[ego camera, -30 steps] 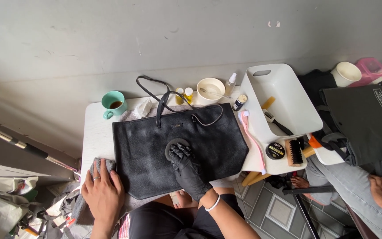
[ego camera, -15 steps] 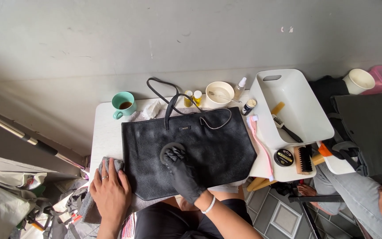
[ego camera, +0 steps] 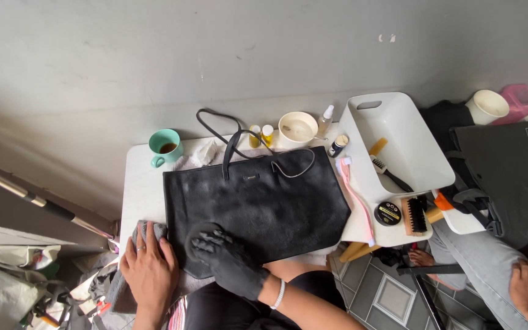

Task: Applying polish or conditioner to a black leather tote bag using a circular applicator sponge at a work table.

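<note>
Pressing down near the lower left corner of the black leather tote bag (ego camera: 258,208), the right hand (ego camera: 227,263) wears a black glove and lies with its fingers (ego camera: 206,244) loosely spread over a dark round pad (most likely an applicator, though it blends into the leather and its edge is hard to trace). The bag lies flat across the white table (ego camera: 139,189), its long axis running from 9 to 3 o'clock, with the handles (ego camera: 230,140) trailing off toward 12. From the gloved fingertips, most of the bag's untouched surface stretches away toward 1 and 2 o'clock, so the right hand is the nearer one to the leather.

The left hand (ego camera: 148,272) sits at 9 o'clock of the right, bare, flat, fingers together and slightly fanned, resting on a grey cloth (ego camera: 145,232) at the bag's left edge, just beside the leather.

Compared with a second ago, the gloved hand has slid from the bag's lower middle toward the lower left corner, roughly toward 8 o'clock, while the left hand has stayed on the cloth. The teal mug (ego camera: 165,145) at the bag's 11 o'clock, the cream bowl (ego camera: 297,128) and the white tub (ego camera: 398,143) hold their places relative to the bag.
</note>
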